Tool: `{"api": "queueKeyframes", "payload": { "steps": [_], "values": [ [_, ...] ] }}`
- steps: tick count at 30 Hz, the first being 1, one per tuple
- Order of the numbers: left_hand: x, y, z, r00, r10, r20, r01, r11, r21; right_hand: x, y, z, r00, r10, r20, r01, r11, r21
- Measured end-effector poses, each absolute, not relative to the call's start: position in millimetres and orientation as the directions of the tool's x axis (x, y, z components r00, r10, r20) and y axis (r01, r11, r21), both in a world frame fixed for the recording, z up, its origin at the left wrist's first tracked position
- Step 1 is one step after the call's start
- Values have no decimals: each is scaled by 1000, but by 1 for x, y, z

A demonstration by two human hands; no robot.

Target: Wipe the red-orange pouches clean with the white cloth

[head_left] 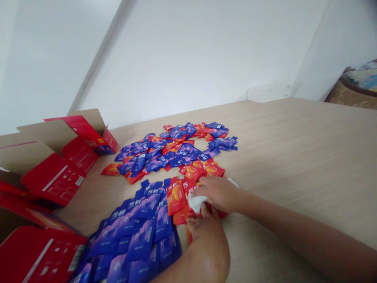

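**Q:** Entry 1, fingers first?

**A:** Right hand (219,192): fingers (207,184) together, curved down over a crumpled white tissue (196,203); left hand (200,226): fingers (204,212) curled up against the same tissue, tips partly hidden; whether either hand is clamped on it, I cannot tell.

**Q:** Entry 2, directly beneath?

**A:** Red sachets (176,198), flat and overlapping, lie under and beside both hands; blue sachets (141,243) lie in shingled rows just left of them, reaching the left forearm (200,263).

**Q:** Handling?

**A:** Judged light, thin and flexible, the film probably slippery; best taken by a free corner or edge, since overlapped sachets may slide together; the tissue is soft and may snag little.

**Q:** Entry 3, edges and room?

**A:** A loose heap of mixed blue and red sachets (173,147) sits farther up the wooden tabletop (297,157); an open red cardboard carton (53,179) stands at the left, flaps splayed, with a red carton panel (38,255) beside the blue rows; the tabletop runs on past the right forearm (294,232), its far edge meeting a white wall (182,59).
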State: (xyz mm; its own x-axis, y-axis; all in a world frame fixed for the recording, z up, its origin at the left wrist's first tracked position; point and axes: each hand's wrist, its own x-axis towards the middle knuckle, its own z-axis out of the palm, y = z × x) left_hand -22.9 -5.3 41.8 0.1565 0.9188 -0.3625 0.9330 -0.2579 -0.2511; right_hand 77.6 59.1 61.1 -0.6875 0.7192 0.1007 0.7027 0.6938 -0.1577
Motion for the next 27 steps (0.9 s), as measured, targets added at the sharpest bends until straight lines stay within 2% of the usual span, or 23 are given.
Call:
{"api": "queueKeyframes", "payload": {
  "steps": [5,12,16,20,25,27],
  "values": [
    [-24,-7,48,135,910,-393,933,-251,-259,86,71,58,-567,808,160,806,585,-92],
    [-22,-4,40,170,913,-371,933,-270,-238,76,51,67,-694,711,116,696,703,-146],
    [-23,-6,46,144,914,-378,935,-251,-249,78,62,57,-629,770,109,758,638,-134],
    [-23,-8,49,130,927,-352,942,-226,-247,83,66,60,-574,802,165,801,592,-89],
    [-22,-7,47,156,920,-359,939,-251,-236,80,62,65,-716,689,110,671,723,-161],
    [-22,-7,46,144,920,-364,937,-245,-250,82,66,61,-719,689,90,670,722,-175]
  ]
}}
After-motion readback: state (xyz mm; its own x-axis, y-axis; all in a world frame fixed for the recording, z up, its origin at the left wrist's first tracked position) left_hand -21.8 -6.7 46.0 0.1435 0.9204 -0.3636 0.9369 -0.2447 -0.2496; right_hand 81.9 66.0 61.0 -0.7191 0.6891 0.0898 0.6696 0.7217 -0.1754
